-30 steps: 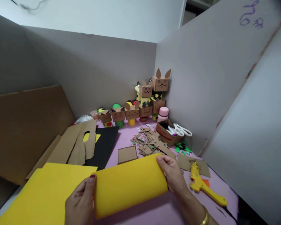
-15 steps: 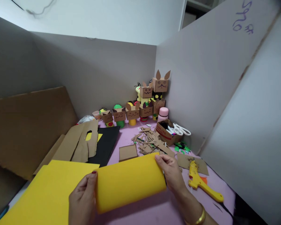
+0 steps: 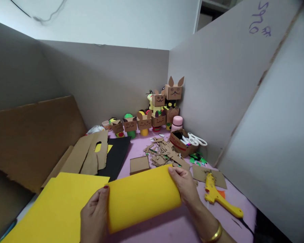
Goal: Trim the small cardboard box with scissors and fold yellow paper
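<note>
Between my two hands a yellow foam sheet (image 3: 144, 197) is held above the pink tabletop, its surface bowed in a gentle curve. My left hand (image 3: 95, 212) grips its left edge, thumb on the near face. At the upper right corner my right hand (image 3: 183, 184) pinches the sheet between thumb and fingers; a gold bangle circles that wrist. The fingers behind the sheet are hidden. A larger yellow sheet (image 3: 53, 206) lies to the left of my left hand. Just beyond the held sheet is a flat square cardboard piece (image 3: 139, 164).
A yellow glue gun (image 3: 215, 195) lies on the right by a cardboard piece. Cardboard scraps (image 3: 164, 153) are heaped mid-table. Behind them stand a box with white scissors (image 3: 196, 139), a pink bottle (image 3: 177, 123) and several cardboard animal figures (image 3: 144, 121). Cut cardboard (image 3: 77, 155) covers black sheeting at left.
The view has shifted slightly, so most things appear a little further right. Both hands keep their hold on the yellow sheet, which looks nearly the same.
</note>
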Demonstrator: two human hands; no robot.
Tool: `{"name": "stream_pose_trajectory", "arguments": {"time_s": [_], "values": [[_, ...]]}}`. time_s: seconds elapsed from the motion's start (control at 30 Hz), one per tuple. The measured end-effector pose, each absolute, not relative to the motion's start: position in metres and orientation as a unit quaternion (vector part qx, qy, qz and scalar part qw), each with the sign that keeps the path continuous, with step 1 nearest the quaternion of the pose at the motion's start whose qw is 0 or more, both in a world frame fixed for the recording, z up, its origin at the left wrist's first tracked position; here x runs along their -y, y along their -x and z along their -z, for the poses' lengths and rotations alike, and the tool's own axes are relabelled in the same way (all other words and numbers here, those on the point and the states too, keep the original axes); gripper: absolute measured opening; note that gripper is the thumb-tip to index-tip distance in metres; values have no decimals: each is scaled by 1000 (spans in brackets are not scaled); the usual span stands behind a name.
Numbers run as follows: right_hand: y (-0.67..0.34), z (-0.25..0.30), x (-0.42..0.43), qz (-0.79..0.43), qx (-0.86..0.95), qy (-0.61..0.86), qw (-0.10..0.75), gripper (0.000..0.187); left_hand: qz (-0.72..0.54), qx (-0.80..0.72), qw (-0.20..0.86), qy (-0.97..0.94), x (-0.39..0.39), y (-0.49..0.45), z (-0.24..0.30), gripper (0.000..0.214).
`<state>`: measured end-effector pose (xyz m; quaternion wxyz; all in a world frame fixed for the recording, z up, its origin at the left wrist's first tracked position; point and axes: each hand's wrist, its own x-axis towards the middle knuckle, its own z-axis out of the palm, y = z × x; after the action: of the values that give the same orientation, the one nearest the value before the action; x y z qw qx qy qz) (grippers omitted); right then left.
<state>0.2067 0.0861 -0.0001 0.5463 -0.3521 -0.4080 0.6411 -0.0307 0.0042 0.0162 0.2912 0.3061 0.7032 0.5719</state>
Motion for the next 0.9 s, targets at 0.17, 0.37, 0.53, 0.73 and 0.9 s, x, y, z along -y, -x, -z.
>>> {"name": "stream_pose_trajectory", "arguments": {"time_s": [0.17, 0.37, 0.53, 0.73, 0.9], "values": [[-210, 1, -89, -639, 402, 369, 541, 30, -563, -701, 304, -314, -10, 27, -16, 33], [-209, -3, -88, -647, 381, 374, 544, 34, -564, -702, 312, -304, -11, 26, -20, 33], [-208, -5, -87, -652, 373, 373, 545, 35, -564, -707, 298, -306, -9, 27, -21, 32], [-208, -8, -86, -654, 368, 365, 550, 31, -561, -708, 293, -313, -10, 28, -19, 32], [-208, -8, -85, -659, 372, 360, 546, 34, -557, -714, 290, -312, -10, 25, -22, 33]]}}
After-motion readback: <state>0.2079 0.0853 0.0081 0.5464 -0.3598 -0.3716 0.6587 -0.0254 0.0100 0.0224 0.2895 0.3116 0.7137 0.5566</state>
